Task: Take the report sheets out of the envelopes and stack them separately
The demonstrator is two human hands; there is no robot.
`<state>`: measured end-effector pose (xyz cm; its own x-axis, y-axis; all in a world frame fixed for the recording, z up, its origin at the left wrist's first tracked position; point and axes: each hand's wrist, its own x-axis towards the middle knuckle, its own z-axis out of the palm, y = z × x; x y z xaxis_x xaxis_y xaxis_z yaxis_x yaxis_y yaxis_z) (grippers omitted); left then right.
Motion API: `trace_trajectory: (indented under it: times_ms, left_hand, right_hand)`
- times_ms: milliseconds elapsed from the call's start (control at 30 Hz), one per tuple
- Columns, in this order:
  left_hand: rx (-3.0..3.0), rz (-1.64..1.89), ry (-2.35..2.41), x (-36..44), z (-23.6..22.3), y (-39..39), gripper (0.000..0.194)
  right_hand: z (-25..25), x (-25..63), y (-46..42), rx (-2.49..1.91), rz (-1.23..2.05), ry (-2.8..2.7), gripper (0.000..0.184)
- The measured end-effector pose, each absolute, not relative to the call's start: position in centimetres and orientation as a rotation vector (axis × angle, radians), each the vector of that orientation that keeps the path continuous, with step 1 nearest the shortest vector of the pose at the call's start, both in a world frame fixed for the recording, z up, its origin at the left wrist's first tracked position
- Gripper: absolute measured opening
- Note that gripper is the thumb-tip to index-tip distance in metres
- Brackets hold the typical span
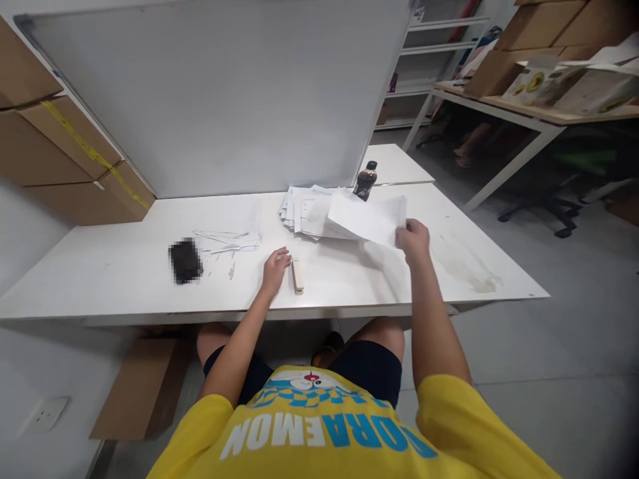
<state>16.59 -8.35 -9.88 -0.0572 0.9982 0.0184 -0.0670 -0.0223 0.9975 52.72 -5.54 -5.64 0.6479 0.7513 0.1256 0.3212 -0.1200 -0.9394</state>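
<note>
My right hand [414, 241] is closed on the near corner of a white sheet of paper [367, 218], held lifted above the white table [124, 279]. Behind it lies a fanned stack of white papers [304, 209]. My left hand [276, 266] rests on the table with fingers loosely curled, holding nothing, just left of a small cream stapler [297, 275]. A second thin pile of papers [229, 234] lies further left.
A dark bottle [366, 180] stands behind the paper stack. A blurred black object [186, 261] sits at the left. A large whiteboard [224, 93] rises behind the table. Cardboard boxes [70, 153] line the left wall, and one [140, 389] is on the floor.
</note>
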Motion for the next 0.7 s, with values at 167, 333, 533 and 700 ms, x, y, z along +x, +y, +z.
trace_trajectory:
  times_ms: [167,333,533,700]
  left_hand:
    - [1.191,1.258,1.266,17.2,-10.5,-8.6,0.017]
    - [1.249,1.218,1.363,17.3,-10.7,-8.9,0.013]
    - [1.435,1.104,1.406,17.5,-10.0,-9.6,0.015]
    - [1.379,1.091,1.353,17.6,-10.4,-9.7,0.018]
  right_hand:
    - [-8.0,47.7,-0.2,-1.89,0.335,-1.04,0.058]
    - [-11.9,44.6,-1.3,-1.867,0.211,-0.94,0.068]
    - [-14.6,43.7,-1.2,-1.688,0.382,-1.025,0.073]
    - [-13.8,43.8,1.8,-1.654,0.34,-1.225,0.073]
